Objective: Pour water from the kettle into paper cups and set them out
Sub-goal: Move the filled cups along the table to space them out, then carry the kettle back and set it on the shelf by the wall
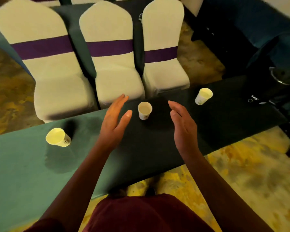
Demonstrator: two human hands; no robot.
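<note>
Three white paper cups stand upright on a long table draped in dark green cloth (20, 173). The middle cup (144, 110) sits between my two hands, near the table's far edge. My left hand (115, 119) hovers just left of it, fingers straight and apart from the cup. My right hand (182, 124) hovers to its right, palm facing inward, also holding nothing. Another cup (58, 137) stands at the left, and a third cup (203, 96) at the right. A dark, round metal-rimmed object, possibly the kettle (281, 77), sits at the far right in shadow.
Three white-covered chairs with purple sashes, such as the middle one (114, 64), are pushed against the table's far side. A wet patch (60, 161) darkens the cloth below the left cup. Patterned yellow carpet (241, 173) lies on my side. Dark items lie at the table's right end.
</note>
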